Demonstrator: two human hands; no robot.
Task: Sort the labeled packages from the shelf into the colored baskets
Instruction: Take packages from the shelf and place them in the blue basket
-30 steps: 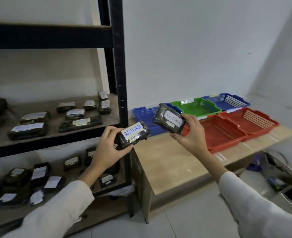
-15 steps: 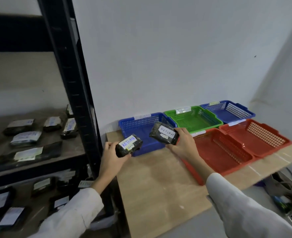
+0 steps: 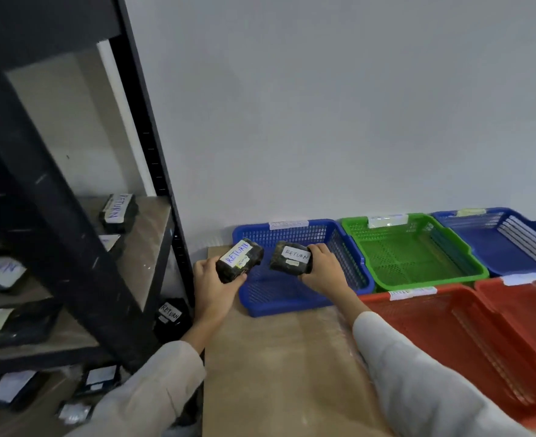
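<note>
Gripping RETURN pkg [image 3: 238, 260] in L hand [image 3: 211, 287] over left rim of left blue basket [image 3: 304, 305], 2nd pkg [image 3: 292, 258] in R hand [image 3: 323, 274] over its middle.

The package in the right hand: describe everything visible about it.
The package is a small dark block, seemingly wrapped in black plastic, with a white label handwritten RETURN and a smaller pale sticker below. The right hand grips its right end, holding it label-up over the leftmost blue basket; contact with the basket cannot be told.
</note>
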